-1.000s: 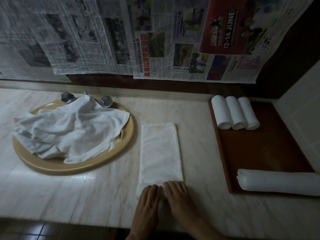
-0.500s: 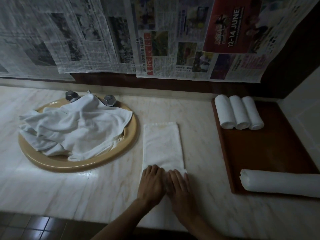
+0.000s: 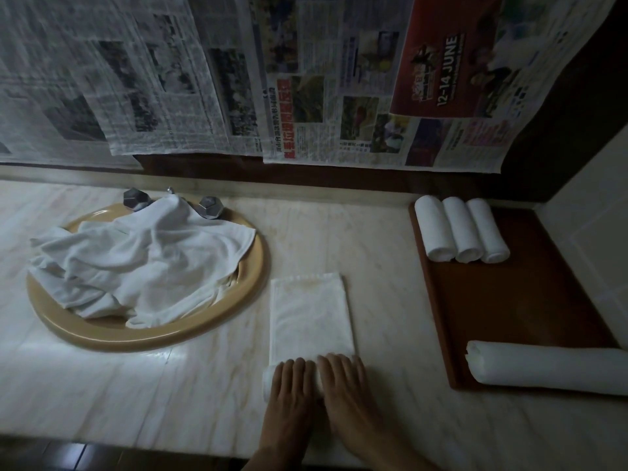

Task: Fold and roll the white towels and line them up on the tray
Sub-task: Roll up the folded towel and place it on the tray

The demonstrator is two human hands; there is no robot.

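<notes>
Towel (image 3: 311,317) near end rolled, hidden under left hand (image 3: 294,390) & right hand (image 3: 343,385) — wrists cut off

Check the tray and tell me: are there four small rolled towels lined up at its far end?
No. Only three small rolled towels lie side by side at the far end of the tray; a longer roll lies across its near end.

Marble counter (image 3: 204,396): folded towel (image 3: 311,317), tray (image 3: 509,317), sink (image 3: 153,338)

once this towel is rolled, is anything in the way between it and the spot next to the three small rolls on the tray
Nothing visible. Bare marble counter lies between the folded towel and the tray, whose surface beside the three rolled towels is bare; the long roll lies nearer.
</notes>
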